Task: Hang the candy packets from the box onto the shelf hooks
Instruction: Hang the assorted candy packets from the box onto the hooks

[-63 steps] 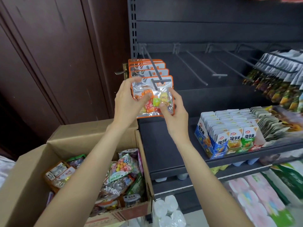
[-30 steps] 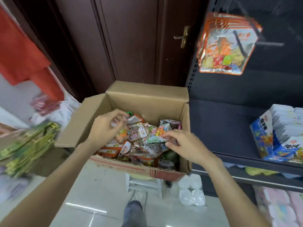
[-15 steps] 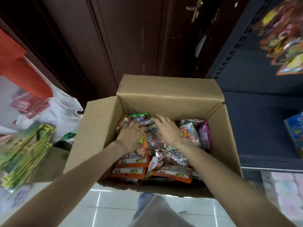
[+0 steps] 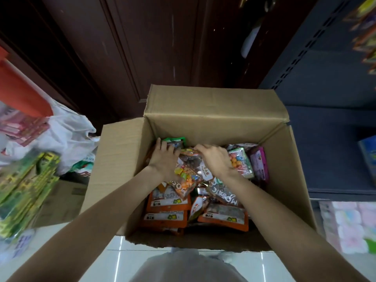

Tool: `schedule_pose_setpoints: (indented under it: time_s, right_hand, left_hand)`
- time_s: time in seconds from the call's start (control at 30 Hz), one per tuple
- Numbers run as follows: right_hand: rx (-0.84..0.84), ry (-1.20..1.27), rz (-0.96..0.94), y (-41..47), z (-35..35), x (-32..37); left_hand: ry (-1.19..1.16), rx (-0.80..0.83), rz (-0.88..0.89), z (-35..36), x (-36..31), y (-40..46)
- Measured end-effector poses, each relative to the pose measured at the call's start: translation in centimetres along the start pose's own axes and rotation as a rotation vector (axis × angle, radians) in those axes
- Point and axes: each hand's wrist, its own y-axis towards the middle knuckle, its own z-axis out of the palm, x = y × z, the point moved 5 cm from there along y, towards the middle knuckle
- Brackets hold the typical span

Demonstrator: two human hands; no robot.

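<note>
Both your hands are down in the open cardboard box (image 4: 213, 117) at the centre of view: your left hand (image 4: 164, 159) lies on the candy packets (image 4: 168, 208) with fingers reaching toward 12 o'clock, and your right hand (image 4: 215, 159) curls over the top edge of a clear packet of coloured sweets (image 4: 188, 176) between them. At 3 o'clock stands the dark shelf (image 4: 325, 139), hung packets (image 4: 366, 37) blurred at 2 o'clock; at 9 o'clock, a white plastic bag (image 4: 67, 137)
</note>
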Motion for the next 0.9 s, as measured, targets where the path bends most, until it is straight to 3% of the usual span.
schedule_pose_setpoints:
  time_s: [0.13,0.3,0.4,0.5,0.6,0.77,0.9]
  right_hand:
    - [-0.078,-0.054,-0.065,-3.3,-0.4,-2.1]
    - [0.37,0.073,-0.063,-5.5,2.7,-3.7]
    - [0.421,0.204,0.049,-4.6,1.9,-3.5]
    - [0.365,0.068,0.09,-2.5,1.1,-3.3]
    - [0.497,-0.12,0.054,-2.0,2.5,-2.9]
    - [0.288,-0.057,0.096,-2.8,1.7,-3.0]
    - [0.002,0.425,0.185,-6.0,-3.6,-4.6]
  left_hand:
    - [0.046,-0.03,0.029,-0.4,-1.0,-0.2]
    - [-0.037,0.032,0.062,0.0,-2.4,0.5]
    - [-0.185,0.061,0.051,0.3,-2.6,0.8]
    - [-0.232,0.069,0.026,0.3,-2.3,1.2]
    - [-0.233,0.098,0.018,0.6,-2.6,1.6]
    - [-0.456,0.035,-0.016,0.7,-2.6,1.3]
    - [-0.899,-0.139,-0.034,-1.4,-2.0,-0.4]
